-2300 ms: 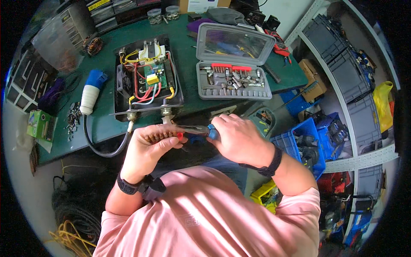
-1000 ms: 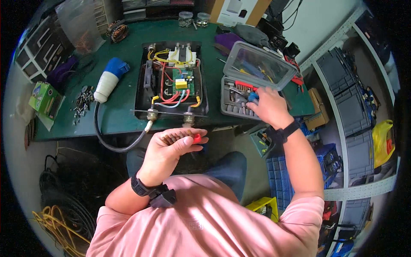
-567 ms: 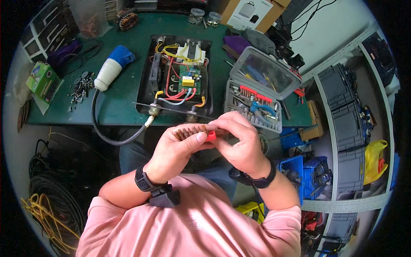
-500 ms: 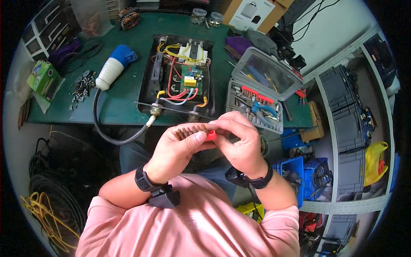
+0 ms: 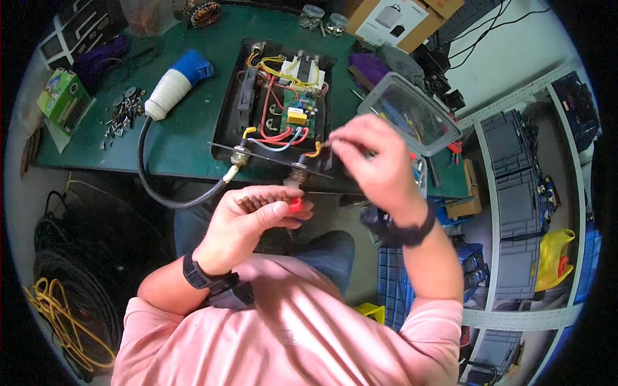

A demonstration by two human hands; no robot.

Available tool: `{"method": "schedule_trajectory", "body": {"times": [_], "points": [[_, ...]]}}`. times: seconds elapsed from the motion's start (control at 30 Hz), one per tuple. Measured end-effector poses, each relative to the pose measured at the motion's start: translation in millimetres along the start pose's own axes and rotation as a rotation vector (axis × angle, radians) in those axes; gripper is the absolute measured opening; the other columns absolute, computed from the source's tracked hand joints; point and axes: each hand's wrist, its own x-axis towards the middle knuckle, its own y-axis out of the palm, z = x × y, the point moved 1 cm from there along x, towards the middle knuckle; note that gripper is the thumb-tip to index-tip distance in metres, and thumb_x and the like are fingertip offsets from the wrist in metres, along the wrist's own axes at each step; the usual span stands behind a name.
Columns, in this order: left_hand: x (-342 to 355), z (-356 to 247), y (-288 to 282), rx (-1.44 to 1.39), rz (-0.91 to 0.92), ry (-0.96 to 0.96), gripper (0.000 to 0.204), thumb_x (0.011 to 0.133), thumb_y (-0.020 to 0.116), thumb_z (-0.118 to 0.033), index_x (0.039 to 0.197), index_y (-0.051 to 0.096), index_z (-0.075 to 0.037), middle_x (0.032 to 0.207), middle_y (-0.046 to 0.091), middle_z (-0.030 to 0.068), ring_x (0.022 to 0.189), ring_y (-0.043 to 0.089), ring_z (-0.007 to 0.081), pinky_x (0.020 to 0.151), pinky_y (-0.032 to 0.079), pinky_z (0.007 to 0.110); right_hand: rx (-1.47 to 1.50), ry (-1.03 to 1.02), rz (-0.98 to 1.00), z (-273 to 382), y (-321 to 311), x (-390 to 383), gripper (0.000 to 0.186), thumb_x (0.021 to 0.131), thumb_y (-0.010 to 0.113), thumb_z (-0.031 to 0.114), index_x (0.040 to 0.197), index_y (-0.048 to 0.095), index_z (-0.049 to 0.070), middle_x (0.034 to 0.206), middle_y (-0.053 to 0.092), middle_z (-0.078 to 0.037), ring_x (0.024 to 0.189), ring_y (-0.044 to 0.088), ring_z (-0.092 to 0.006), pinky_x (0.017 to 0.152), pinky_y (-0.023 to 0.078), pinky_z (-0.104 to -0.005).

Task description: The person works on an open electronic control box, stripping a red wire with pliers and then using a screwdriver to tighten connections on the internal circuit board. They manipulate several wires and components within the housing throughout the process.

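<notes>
My left hand (image 5: 241, 225) is closed around a red bit holder (image 5: 295, 204) with a row of brownish screwdriver bits (image 5: 261, 202). Thumb and fingers press it from both sides, just below the bench edge. My right hand (image 5: 383, 167) is raised with its fingertips pinched together beside the right connector's yellow wire. A small dark thing shows at those fingertips, too blurred to name. In front lies an opened black housing (image 5: 228, 119) with a green circuit board (image 5: 301, 103), red and yellow wires, and a thin front plate (image 5: 273, 159) bearing two metal connectors.
A white-and-blue plug (image 5: 170, 93) on a thick black cable lies left of the housing. Loose screws (image 5: 125, 112) are heaped farther left. The clear-lidded toolbox (image 5: 412, 109) stands open at the right, partly behind my right hand. Shelves with grey bins (image 5: 515, 196) rise beyond.
My right hand has left the bit holder and moved up and right toward the housing, fingers pinched. The left hand, still gripping the holder, has shifted slightly left in view.
</notes>
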Motion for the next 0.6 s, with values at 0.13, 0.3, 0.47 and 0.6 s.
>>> {"method": "schedule_trajectory", "body": {"times": [0.13, 0.3, 0.47, 0.6], "points": [[-10, 2, -8, 0.208, -0.037, -0.006, 0.032, 0.094, 0.065, -0.015, 0.118, 0.063, 0.005, 0.105, 0.07, 0.0172, 0.096, 0.069, 0.0241, 0.082, 0.057, 0.034, -0.081, 0.151, 0.156, -32, 1, 21, 0.012, 0.084, 0.069, 0.009, 0.091, 0.072, 0.0, 0.086, 0.065, -0.007, 0.077, 0.061, -0.0169, 0.068, 0.047, -0.0286], [-15, -3, -14, 0.302, -0.061, -0.039, 0.028, 0.094, 0.063, -0.01, 0.118, 0.063, 0.005, 0.105, 0.07, 0.0152, 0.096, 0.069, 0.0212, 0.081, 0.056, 0.032, -0.123, 0.172, 0.204, -35, 11, 27, 0.014, 0.083, 0.068, 0.013, 0.09, 0.072, 0.001, 0.085, 0.065, -0.009, 0.078, 0.062, -0.0207, 0.069, 0.048, -0.031], [-14, -2, -14, 0.306, -0.051, -0.064, 0.028, 0.094, 0.063, -0.009, 0.118, 0.063, 0.005, 0.105, 0.07, 0.0151, 0.095, 0.069, 0.0206, 0.08, 0.056, 0.031, -0.163, 0.132, 0.175, -37, 16, 29, 0.014, 0.082, 0.068, 0.012, 0.088, 0.071, 0.001, 0.085, 0.065, -0.011, 0.08, 0.063, -0.0256, 0.071, 0.049, -0.0342], [-13, -1, -14, 0.322, -0.04, -0.065, 0.027, 0.094, 0.062, -0.009, 0.117, 0.063, 0.006, 0.105, 0.071, 0.0153, 0.095, 0.069, 0.0205, 0.08, 0.056, 0.031, -0.178, 0.146, 0.188, -33, 15, 30, 0.014, 0.08, 0.068, 0.015, 0.085, 0.072, 0.003, 0.085, 0.064, -0.014, 0.082, 0.063, -0.0329, 0.073, 0.05, -0.0406]]}}
